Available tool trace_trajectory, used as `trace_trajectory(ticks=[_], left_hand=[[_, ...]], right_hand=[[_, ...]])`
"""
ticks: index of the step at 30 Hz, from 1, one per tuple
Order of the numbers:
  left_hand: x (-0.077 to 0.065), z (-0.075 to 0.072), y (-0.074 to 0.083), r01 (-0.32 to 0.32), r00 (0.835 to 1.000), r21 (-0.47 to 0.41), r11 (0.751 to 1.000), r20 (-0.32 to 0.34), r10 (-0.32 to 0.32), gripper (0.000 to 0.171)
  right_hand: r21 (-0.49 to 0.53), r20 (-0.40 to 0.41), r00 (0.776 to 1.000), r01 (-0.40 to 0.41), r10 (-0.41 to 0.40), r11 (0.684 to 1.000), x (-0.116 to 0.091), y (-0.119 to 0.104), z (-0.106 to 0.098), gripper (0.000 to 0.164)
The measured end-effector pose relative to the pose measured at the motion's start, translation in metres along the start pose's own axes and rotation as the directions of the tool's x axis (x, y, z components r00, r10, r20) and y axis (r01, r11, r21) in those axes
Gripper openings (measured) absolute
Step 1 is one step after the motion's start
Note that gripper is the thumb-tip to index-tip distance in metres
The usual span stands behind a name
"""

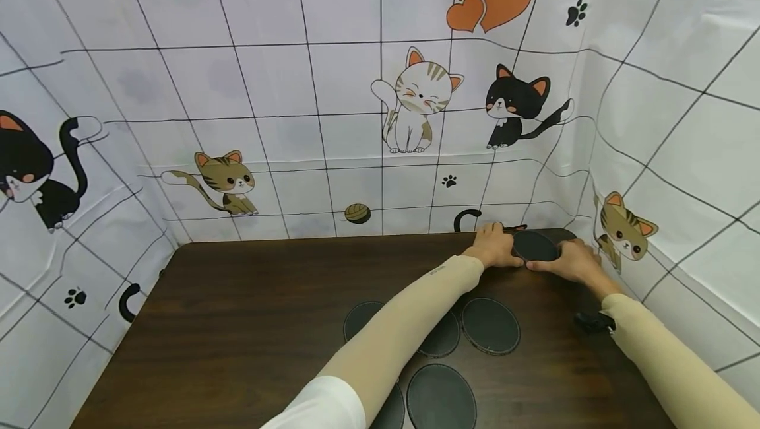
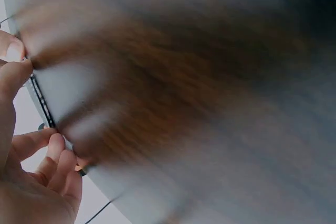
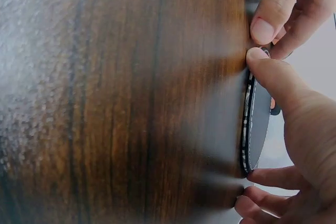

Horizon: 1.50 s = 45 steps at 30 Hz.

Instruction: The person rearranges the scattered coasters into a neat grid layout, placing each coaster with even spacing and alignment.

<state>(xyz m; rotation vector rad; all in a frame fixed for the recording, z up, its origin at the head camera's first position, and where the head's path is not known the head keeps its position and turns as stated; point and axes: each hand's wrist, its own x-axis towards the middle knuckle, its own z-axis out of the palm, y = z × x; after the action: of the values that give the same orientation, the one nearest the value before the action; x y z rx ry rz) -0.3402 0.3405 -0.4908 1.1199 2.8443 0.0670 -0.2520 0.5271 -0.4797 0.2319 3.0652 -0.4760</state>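
Observation:
At the back right of the table, a round dark coaster (image 1: 536, 246) with a pale stitched rim lies between both hands. In the right wrist view its edge (image 3: 247, 124) looks doubled, like a thin stack; the exact number I cannot tell. My left hand (image 1: 491, 245) holds its left side, thumb at the front edge. From the right, my right hand (image 1: 569, 261) grips it with the thumb near the left thumb and the fingers along the far side. The left wrist view catches the left hand (image 2: 47, 182) around the coaster's edge (image 2: 42, 100).
Several more coasters lie flat nearer the front, among them one at right (image 1: 491, 327) and one in front (image 1: 442, 397); the left forearm covers some partly. Another dark round shape (image 1: 561, 234) sits behind the held coaster. White cat-patterned sheeting (image 1: 344, 99) walls the dark wooden table (image 1: 249, 323).

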Motion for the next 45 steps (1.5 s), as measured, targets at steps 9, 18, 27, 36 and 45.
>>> trace_trajectory(ticks=[9,18,27,36,45], left_hand=[[-0.007,-0.008,-0.001,0.031,0.998,-0.070,0.997,-0.045,-0.034,0.041],[-0.012,-0.019,-0.008,0.071,0.992,-0.058,0.996,-0.105,-0.077,0.050],[-0.039,-0.028,-0.013,0.073,0.966,-0.043,0.996,-0.246,-0.082,0.064],[-0.091,-0.013,-0.021,-0.007,0.942,-0.093,0.996,-0.335,-0.025,0.060],[-0.166,-0.013,-0.020,-0.072,0.917,-0.066,0.995,-0.397,0.040,0.063]], right_hand=[[-0.010,0.005,1.000,0.027,-0.027,1.000,-0.003,-0.007,-0.006,0.107],[-0.042,-0.073,0.995,0.058,-0.061,0.997,-0.004,-0.022,-0.017,0.104],[-0.047,-0.144,0.982,0.116,-0.121,0.992,-0.019,-0.038,-0.024,0.099],[0.017,-0.202,0.973,0.119,-0.113,0.993,-0.065,-0.056,-0.002,0.105],[0.090,-0.231,0.966,0.138,-0.115,0.986,-0.126,-0.085,0.013,0.100]])
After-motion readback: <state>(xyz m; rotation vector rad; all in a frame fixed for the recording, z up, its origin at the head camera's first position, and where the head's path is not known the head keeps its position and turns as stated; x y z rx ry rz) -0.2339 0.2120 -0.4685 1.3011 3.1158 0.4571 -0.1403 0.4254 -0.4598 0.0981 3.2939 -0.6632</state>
